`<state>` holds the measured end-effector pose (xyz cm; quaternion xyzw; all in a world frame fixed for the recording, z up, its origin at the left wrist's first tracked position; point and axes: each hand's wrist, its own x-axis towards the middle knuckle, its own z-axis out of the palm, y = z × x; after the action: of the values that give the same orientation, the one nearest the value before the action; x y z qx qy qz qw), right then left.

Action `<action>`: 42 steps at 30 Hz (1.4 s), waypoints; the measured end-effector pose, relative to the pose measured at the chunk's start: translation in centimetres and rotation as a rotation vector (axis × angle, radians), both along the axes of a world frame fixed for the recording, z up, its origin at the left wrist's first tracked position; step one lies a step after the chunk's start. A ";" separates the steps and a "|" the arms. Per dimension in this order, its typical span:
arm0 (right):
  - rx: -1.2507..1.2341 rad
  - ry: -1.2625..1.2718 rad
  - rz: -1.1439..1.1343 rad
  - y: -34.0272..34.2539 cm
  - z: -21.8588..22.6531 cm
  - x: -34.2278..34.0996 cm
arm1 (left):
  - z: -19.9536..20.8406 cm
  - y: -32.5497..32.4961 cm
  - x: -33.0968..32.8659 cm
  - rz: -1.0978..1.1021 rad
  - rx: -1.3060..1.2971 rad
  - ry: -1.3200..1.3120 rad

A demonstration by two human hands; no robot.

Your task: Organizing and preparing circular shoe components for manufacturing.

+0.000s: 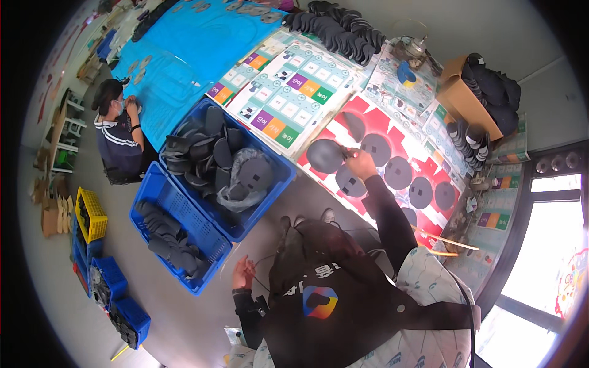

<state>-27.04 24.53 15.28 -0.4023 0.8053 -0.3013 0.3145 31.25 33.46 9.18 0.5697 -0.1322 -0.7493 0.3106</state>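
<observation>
My right hand (362,164) reaches over the red-and-white printed sheet (392,130) on the table. Its fingers are closed at the right edge of a dark grey round piece (324,156), which looks smooth and slightly domed. Around the hand lie more round grey pieces, among them one (375,149) just beyond it and one (350,182) below it, some with a small dark square mark. My left hand (243,272) hangs beside the blue crates, fingers loosely bent and apart, with nothing visible in it.
Two blue crates (264,211) (211,265) of dark curved pieces stand left of the table. Piles of dark pieces (334,34) and a cardboard box (463,95) line the back. A person (123,132) sits at a blue-covered table (184,46). An orange stick (445,238) crosses the table's right end.
</observation>
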 end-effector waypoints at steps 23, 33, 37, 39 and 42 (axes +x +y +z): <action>0.050 0.173 -0.070 1.9 0.1 -2.4 | -1.2 1.7 -3.0 0.036 0.009 0.013; -0.128 0.155 -0.156 3.2 0.9 -0.6 | -1.7 0.5 -2.6 -0.016 0.020 -0.004; 0.125 0.027 -0.118 4.0 0.9 -0.3 | -1.6 0.2 -2.1 0.026 0.032 -0.045; 0.041 0.022 -0.142 3.7 0.1 0.1 | -1.5 0.4 -1.9 0.021 0.003 -0.009; -0.056 -0.089 -0.261 2.2 -1.4 0.5 | -1.4 0.8 -1.7 0.031 0.013 -0.023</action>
<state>-26.58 26.73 13.90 -0.2890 0.8273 -0.3794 0.2967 29.57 34.27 7.79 0.5822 -0.1219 -0.7387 0.3171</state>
